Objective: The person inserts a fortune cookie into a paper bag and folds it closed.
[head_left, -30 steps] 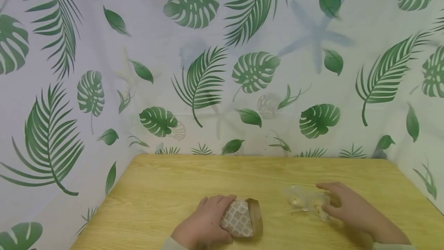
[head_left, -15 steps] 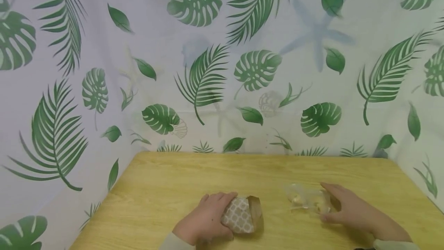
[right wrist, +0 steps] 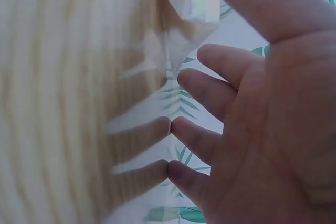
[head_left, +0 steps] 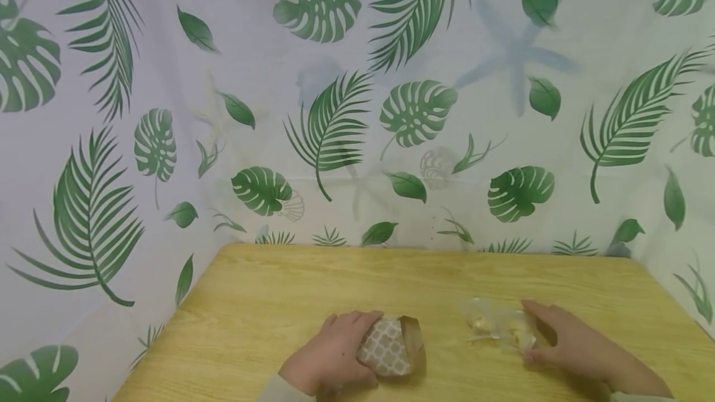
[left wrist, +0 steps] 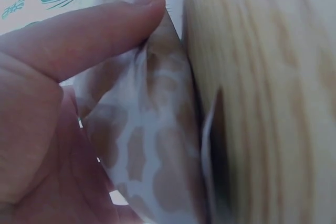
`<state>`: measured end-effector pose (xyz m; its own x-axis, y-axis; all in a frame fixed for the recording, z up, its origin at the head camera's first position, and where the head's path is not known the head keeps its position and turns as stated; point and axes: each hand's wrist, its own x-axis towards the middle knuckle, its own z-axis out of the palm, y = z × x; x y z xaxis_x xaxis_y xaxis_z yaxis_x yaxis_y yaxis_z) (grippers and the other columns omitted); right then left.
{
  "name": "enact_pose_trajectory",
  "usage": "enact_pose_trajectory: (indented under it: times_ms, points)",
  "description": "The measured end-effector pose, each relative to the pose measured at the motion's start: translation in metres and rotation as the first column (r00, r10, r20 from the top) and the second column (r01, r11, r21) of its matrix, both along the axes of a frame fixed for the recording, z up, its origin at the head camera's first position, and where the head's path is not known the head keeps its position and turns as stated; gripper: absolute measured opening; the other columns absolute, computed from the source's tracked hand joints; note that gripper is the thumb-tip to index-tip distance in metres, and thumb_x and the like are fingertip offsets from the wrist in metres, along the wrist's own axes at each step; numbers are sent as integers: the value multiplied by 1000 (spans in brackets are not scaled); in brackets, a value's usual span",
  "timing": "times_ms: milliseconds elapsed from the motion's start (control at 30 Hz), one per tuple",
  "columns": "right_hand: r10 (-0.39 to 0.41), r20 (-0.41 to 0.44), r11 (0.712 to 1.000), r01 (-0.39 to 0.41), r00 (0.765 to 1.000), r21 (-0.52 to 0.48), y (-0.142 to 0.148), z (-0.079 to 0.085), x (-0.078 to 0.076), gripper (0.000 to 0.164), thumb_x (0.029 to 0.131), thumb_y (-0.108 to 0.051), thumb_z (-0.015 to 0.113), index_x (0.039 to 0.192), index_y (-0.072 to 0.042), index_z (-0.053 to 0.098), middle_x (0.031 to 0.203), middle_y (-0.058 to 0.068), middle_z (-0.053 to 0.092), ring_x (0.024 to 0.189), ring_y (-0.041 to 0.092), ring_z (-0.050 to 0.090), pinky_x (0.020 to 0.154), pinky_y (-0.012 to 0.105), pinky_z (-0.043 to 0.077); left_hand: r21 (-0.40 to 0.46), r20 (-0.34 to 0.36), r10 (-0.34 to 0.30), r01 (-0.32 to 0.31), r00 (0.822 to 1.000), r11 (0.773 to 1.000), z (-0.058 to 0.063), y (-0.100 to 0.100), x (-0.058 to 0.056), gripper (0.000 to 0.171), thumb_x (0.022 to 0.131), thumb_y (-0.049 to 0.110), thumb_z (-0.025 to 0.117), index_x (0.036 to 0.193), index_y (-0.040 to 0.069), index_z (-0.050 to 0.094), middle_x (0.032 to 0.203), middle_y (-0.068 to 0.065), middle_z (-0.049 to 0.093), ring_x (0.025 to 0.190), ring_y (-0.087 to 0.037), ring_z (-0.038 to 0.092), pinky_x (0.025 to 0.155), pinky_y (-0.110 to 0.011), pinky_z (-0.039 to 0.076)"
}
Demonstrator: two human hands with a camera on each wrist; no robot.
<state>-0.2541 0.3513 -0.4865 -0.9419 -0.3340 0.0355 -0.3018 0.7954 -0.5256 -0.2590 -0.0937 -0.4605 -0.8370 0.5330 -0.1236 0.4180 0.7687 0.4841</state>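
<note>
The patterned paper bag (head_left: 385, 347) was set on the near half of a wooden table (head_left: 335, 278), whose yellow surface was marked by grain. Beyond the table's far edge a white cloth backdrop (head_left: 346, 61) was hung, printed with green fronds and leaves and, more faintly, with starfish and shells; the left and right sides were covered by similar print.

Nearest, pale sleeves (head_left: 286, 391) were cut off at the bottom of the head view. The left side of the bag was gripped by the left hand (head_left: 335, 352), with the fingers laid over its far side and the thumb around its near side; its plain brown end was turned to the right. Well apart, to the right, a clear plastic packet (head_left: 483, 322) with pale yellow contents was laid on the table; whether it was one or two could not be told. Its right end was framed by the thumb and fingers of the right hand (head_left: 570, 343), which were spread.

In the left wrist view, wrinkled paper was shown under the thumb, with a thin flap (left wrist: 209, 145) close to the tabletop. In the right wrist view, separated fingers were seen reflected in the glossy surface, a detail hidden from the head camera.
</note>
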Motion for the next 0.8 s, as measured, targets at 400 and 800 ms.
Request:
enact_pose_trajectory:
  times_ms: [400,800]
  points:
    - [-26,70,999,23,997,38,-1,5,1,99,80,-53,80,149,6,42,148,33,43,132,62,32,102,76,29,-10,-47,-7,6,999,1000,3,-1,6,106,65,33,93,155,21,38,148,0,49,138,-24,42,117,-61,19]
    - [-8,-37,998,10,999,57,2,2,2,93,78,-43,85,143,11,47,138,33,50,126,56,45,99,70,38,-9,-20,-24,24,1000,1000,2,0,4,106,67,35,92,156,22,37,148,1,48,137,-25,42,119,-54,21]
